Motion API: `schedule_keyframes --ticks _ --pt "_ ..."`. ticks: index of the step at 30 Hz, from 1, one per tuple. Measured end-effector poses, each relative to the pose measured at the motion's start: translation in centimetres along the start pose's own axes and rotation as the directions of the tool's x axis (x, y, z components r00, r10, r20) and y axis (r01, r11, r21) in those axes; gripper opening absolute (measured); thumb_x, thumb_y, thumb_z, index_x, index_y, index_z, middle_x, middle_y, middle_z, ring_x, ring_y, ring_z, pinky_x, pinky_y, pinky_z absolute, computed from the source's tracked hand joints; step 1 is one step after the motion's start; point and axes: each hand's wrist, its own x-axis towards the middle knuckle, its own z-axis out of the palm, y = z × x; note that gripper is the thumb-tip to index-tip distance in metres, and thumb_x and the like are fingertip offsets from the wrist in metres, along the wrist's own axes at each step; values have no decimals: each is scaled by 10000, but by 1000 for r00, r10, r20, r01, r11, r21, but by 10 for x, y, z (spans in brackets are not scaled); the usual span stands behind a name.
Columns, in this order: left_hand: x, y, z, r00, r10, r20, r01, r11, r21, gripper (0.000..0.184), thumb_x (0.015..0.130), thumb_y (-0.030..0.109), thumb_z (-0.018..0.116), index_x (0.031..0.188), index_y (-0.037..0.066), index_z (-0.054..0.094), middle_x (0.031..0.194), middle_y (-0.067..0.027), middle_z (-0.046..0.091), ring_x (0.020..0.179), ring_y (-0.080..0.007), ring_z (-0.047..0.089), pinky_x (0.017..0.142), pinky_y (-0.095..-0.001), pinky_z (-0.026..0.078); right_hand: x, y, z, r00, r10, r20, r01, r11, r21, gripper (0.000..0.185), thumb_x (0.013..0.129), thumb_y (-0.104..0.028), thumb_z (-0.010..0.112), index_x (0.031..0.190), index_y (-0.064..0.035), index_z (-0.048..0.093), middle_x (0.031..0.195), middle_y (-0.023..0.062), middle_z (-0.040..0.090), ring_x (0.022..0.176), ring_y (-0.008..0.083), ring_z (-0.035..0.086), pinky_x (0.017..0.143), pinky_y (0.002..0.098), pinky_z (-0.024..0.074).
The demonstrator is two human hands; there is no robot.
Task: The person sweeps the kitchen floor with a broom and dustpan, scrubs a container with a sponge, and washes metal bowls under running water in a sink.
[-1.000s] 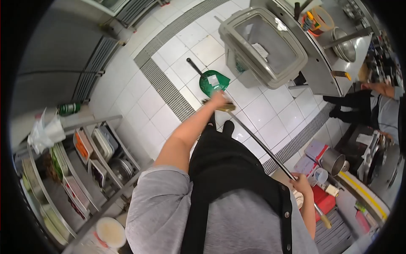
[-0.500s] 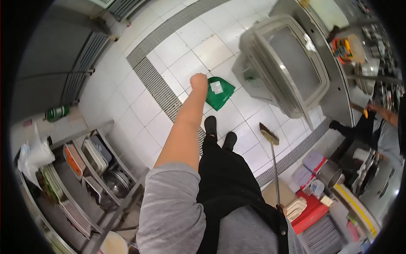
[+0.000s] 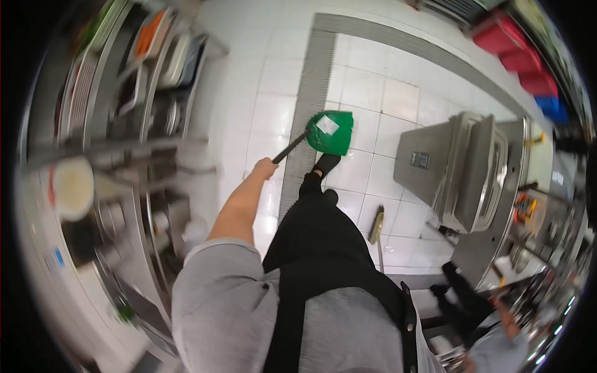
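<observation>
My left hand [image 3: 265, 168] is wrapped round the dark handle of a green dustpan [image 3: 339, 142], holding it out in front of me above the tiled floor. A small white piece [image 3: 327, 125], like paper or a label, shows on the pan. To the right of my legs is a broom [image 3: 377, 225] with pale and dark bristles. The broom's stick runs back towards my body and disappears behind my apron. My right hand is out of sight, so whether it holds that stick is hidden.
A large grey lidded bin [image 3: 423, 158] stands ahead on the right beside a steel counter. A grated drain [image 3: 308, 81] crosses the floor. Metal shelving [image 3: 140, 105] with trays lines the left. A co-worker [image 3: 497, 339] is at the lower right.
My view has turned to the right, so the shelves and bin sit differently. The dustpan's handle, hidden behind my left hand before, now shows. The bristles of the broom have turned.
</observation>
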Motion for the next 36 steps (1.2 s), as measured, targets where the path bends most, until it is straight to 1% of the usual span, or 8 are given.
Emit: schedule_keyframes --ticks 4,8,10,19,21,30,32,36 --pt "-82 -153 102 979 -130 -160 46 894 -446 337 861 297 627 926 -34 630 670 -170 641 482 -258 631 515 -358 541 60 -11 -42 971 -234 54 240 939 -245 520 705 -261 747 1113 32 614 971 264 651 930 390 641 790 412 511" --pt "-171 -206 190 920 -378 -106 124 537 -834 317 862 259 628 905 -55 615 594 -134 596 461 -235 618 439 -340 515 139 -49 -65 875 -462 146 474 750 -461 528 711 -255 745 1128 36 604 991 271 646 941 395 636 798 415 509" --pt "-207 -224 218 889 -456 -45 134 354 -926 320 864 252 632 909 -64 613 571 -126 576 436 -198 586 385 -318 466 94 -155 -85 619 -780 89 728 528 -438 541 742 -189 725 1192 53 548 1022 287 627 958 422 619 824 435 500" --pt "-287 -313 314 766 -550 332 29 -487 -873 206 876 164 622 797 -20 572 549 -53 509 395 -123 462 315 -235 325 12 -481 11 488 -815 314 676 125 -726 653 825 -101 628 1408 -59 337 914 289 627 892 454 608 780 498 494" --pt "-287 -344 336 734 -567 373 33 -519 -854 214 874 159 620 773 -20 561 548 -60 507 393 -126 454 314 -242 326 26 -519 62 362 -859 362 747 34 -664 665 829 -106 627 1423 -83 330 916 274 634 899 452 607 802 493 495" --pt "-237 -500 326 701 -559 442 175 -466 -867 174 857 114 565 758 -14 501 576 -120 507 419 -189 514 308 -274 348 -72 -635 284 519 -739 429 593 -50 -804 553 902 -64 449 1435 -164 343 1091 289 595 1027 421 587 879 470 485" --pt "-215 -525 300 728 -473 497 186 -561 -807 152 871 95 501 750 4 483 621 -130 502 471 -199 541 326 -269 374 -48 -630 323 513 -719 470 619 -70 -782 452 1010 -264 235 1408 -90 358 1142 291 580 1068 417 573 907 481 469" --pt "-196 -550 219 860 -186 476 221 -705 -674 115 887 69 411 784 29 444 645 -106 480 489 -189 527 361 -236 398 -47 -562 355 556 -631 541 615 -126 -779 479 993 -237 247 1412 -7 275 1078 312 601 1027 433 597 886 516 472"
